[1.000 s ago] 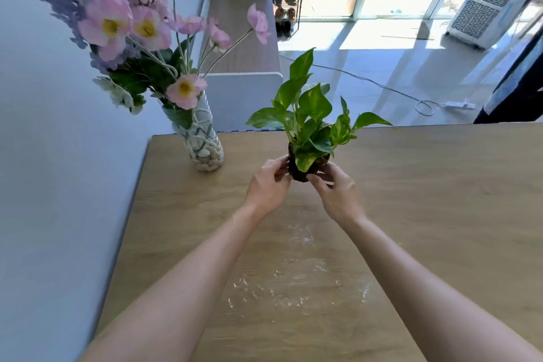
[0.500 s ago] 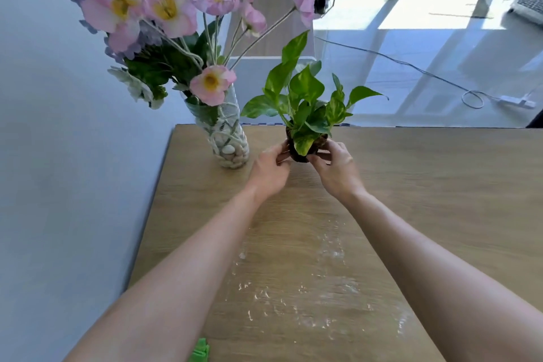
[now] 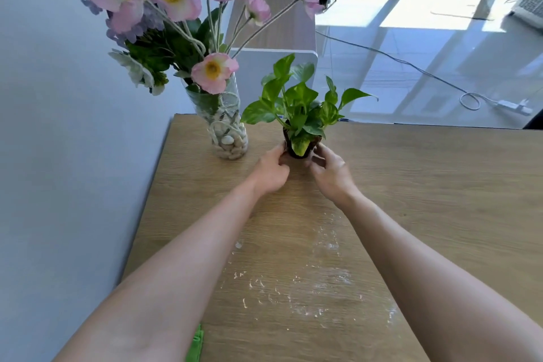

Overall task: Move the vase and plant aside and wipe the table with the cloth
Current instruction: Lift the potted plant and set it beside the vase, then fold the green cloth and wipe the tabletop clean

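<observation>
Wooden table (image 3: 440,185) carries one vase (image 3: 227,138) at eleven o'clock, one plant (image 3: 302,114) at twelve and one green cloth (image 3: 195,345) at six; the plant's pot sits between left hand (image 3: 271,169) and right hand (image 3: 330,169), fingers curled narrowly against it

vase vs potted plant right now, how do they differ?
The vase is clear, tall, filled with pale pebbles and holds pink flowers; the plant sits in a small dark pot with green leaves only. The vase stands untouched; the plant is gripped by the left hand and right hand. Both stand upright at the table's far edge.
</observation>
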